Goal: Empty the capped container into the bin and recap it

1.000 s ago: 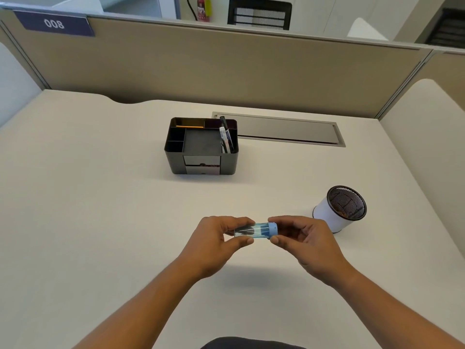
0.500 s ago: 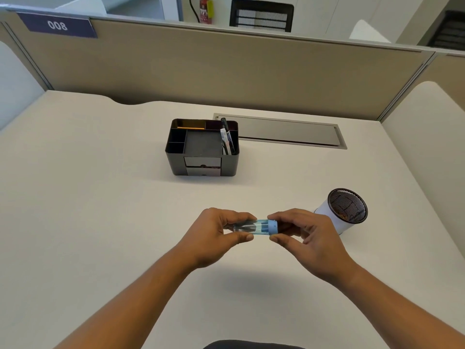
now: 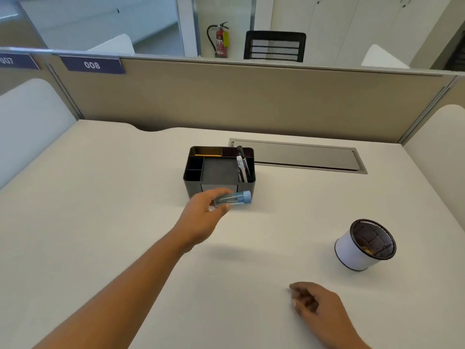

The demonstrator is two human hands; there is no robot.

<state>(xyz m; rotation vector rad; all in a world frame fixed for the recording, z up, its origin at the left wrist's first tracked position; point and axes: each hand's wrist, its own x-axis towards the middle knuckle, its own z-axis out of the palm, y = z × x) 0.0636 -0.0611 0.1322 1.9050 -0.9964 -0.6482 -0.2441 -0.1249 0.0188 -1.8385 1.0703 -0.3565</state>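
Note:
My left hand [image 3: 205,212] is stretched forward and holds a clear tube with a blue cap [image 3: 235,199] lying sideways, cap to the right, just in front of the black desk organizer [image 3: 219,171]. The cap is on the tube. My right hand [image 3: 318,308] rests low near the desk's front right, fingers loosely curled, with nothing in it. The small white bin with a black mesh rim [image 3: 364,244] stands at the right, tilted toward me, apart from both hands.
The organizer holds pens [image 3: 242,165] in its right compartment and a pencil at the back. A grey cable hatch [image 3: 302,157] lies behind it. Beige partition walls [image 3: 251,96] close off the back and sides of the desk.
My right hand has let go of the cap end and dropped back toward me. My left hand has carried the capped tube forward to the organizer's front. The camera has tilted up.

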